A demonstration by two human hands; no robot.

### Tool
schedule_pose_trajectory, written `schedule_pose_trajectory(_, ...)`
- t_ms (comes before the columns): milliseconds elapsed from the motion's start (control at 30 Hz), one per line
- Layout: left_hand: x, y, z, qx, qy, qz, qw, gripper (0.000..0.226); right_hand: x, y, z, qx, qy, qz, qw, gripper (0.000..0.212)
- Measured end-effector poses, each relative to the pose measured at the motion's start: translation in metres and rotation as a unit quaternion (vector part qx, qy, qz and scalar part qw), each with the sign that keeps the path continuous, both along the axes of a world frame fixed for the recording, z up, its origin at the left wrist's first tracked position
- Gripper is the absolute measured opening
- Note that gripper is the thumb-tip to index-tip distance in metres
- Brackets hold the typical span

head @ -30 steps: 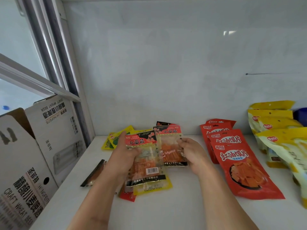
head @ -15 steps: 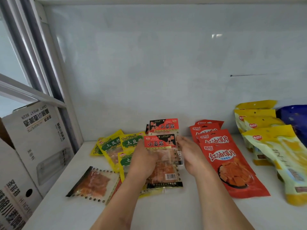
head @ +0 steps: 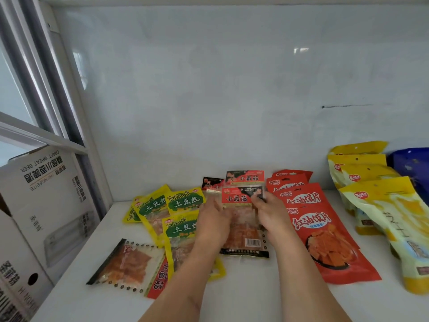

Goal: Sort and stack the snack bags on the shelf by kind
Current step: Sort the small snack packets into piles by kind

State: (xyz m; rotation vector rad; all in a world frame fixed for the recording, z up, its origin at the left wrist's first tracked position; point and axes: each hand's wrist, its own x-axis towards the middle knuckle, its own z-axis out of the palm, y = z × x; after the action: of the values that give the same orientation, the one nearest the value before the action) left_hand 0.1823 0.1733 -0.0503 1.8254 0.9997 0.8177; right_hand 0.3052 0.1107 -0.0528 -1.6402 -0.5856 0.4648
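Note:
Both hands lie on a clear snack bag with a red-and-black header [head: 243, 231] at the middle of the white shelf [head: 232, 293]. My left hand [head: 214, 223] rests on its left side, my right hand [head: 269, 213] holds its upper right edge near the header. Two more bags of the same kind [head: 245, 178] lie behind it. Several yellow-and-green bags [head: 183, 201] are spread to the left. Another clear bag [head: 130, 266] lies sideways at the front left.
A stack of big red bags [head: 322, 231] lies right of my hands, then yellow bags [head: 385, 205] and a dark blue bag [head: 413, 163] at the far right. A white cardboard box [head: 46, 205] stands left of the shelf. The white back wall is close behind.
The bag I held up a second ago has come down onto the pile of the same kind. The yellow-and-green bags and the sideways bag are now uncovered.

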Motion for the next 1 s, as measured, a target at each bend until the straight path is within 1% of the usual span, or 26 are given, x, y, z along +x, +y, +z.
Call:
schedule_pose_trajectory(67, 0.001, 0.006, -0.002, 0.035, 0.071, 0.002, 0.997, 0.037, 0.004, 0.001, 0.002, -0.037, -0.038, -0.010, 0.999, 0.019)
schedule_pose_trajectory(133, 0.001, 0.011, -0.004, 0.100, 0.149, -0.013, 0.984, 0.031, 0.007, 0.004, 0.000, -0.072, -0.073, -0.010, 0.995, 0.018)
schedule_pose_trajectory(200, -0.001, 0.014, -0.005, 0.159, 0.238, -0.040, 0.957, 0.031, 0.011, 0.009, -0.003, -0.107, -0.096, -0.017, 0.989, 0.018)
schedule_pose_trajectory(267, -0.002, 0.019, -0.008, 0.202, 0.325, -0.063, 0.922, 0.041, 0.014, 0.014, -0.005, -0.136, -0.105, -0.016, 0.985, 0.020)
schedule_pose_trajectory(333, -0.005, 0.024, -0.012, 0.245, 0.379, -0.071, 0.889, 0.054, 0.017, 0.020, -0.006, -0.151, -0.108, -0.020, 0.982, 0.019)
schedule_pose_trajectory(367, -0.006, 0.026, -0.014, 0.259, 0.393, -0.071, 0.879, 0.057, 0.018, 0.022, -0.006, -0.154, -0.110, -0.024, 0.982, 0.019)
schedule_pose_trajectory(433, -0.009, 0.028, -0.017, 0.267, 0.414, -0.072, 0.867, 0.059, 0.021, 0.028, -0.008, -0.160, -0.113, -0.028, 0.980, 0.021)
schedule_pose_trajectory(533, -0.013, 0.027, -0.016, 0.249, 0.424, -0.059, 0.869, 0.054, 0.025, 0.035, -0.010, -0.177, -0.125, -0.036, 0.976, 0.021)
schedule_pose_trajectory(633, -0.017, 0.024, -0.010, 0.272, 0.440, -0.047, 0.854, 0.049, 0.026, 0.039, -0.009, -0.218, -0.148, -0.047, 0.964, 0.021)
schedule_pose_trajectory(700, -0.020, 0.023, -0.006, 0.277, 0.445, -0.034, 0.851, 0.049, 0.025, 0.041, -0.009, -0.240, -0.158, -0.060, 0.956, 0.022)
schedule_pose_trajectory(800, -0.022, 0.021, -0.003, 0.296, 0.452, -0.020, 0.841, 0.045, 0.022, 0.044, -0.012, -0.252, -0.158, -0.089, 0.951, 0.025)
schedule_pose_trajectory(833, -0.022, 0.022, -0.003, 0.302, 0.454, -0.019, 0.838, 0.045, 0.020, 0.044, -0.012, -0.250, -0.158, -0.098, 0.950, 0.029)
schedule_pose_trajectory(900, -0.023, 0.022, -0.004, 0.299, 0.455, -0.017, 0.839, 0.044, 0.014, 0.044, -0.012, -0.248, -0.171, -0.106, 0.948, 0.048)
schedule_pose_trajectory(967, -0.024, 0.021, -0.003, 0.279, 0.438, -0.012, 0.854, 0.041, 0.007, 0.043, -0.011, -0.251, -0.202, -0.102, 0.941, 0.064)
schedule_pose_trajectory(1000, -0.024, 0.021, -0.001, 0.261, 0.416, -0.007, 0.871, 0.038, 0.004, 0.042, -0.010, -0.254, -0.217, -0.096, 0.938, 0.067)
